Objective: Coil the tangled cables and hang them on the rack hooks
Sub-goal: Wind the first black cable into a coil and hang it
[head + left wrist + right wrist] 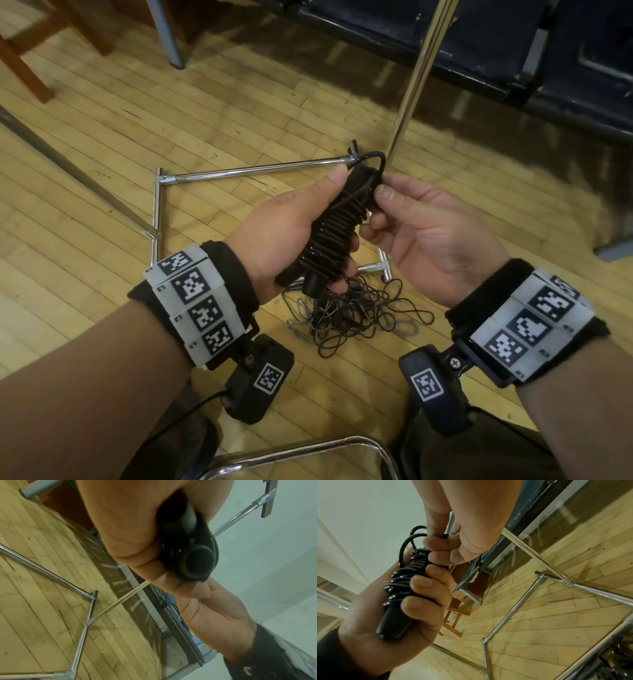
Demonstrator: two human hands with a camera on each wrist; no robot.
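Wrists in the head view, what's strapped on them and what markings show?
Each wrist wears a black cuff under a band of pale grey blocks bearing black-and-white square code tags; the right band matches. A black camera box with its own tag hangs below each wrist; a thin black cable leaves the left one.

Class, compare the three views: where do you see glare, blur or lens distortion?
Head view: glare streaks the chrome rack pole, and floorboards bow near the edges. Left wrist view: the left hand and the wrapped cable bundle sit close and soft. Right wrist view: the boards fan out strongly; the right hand looms large.
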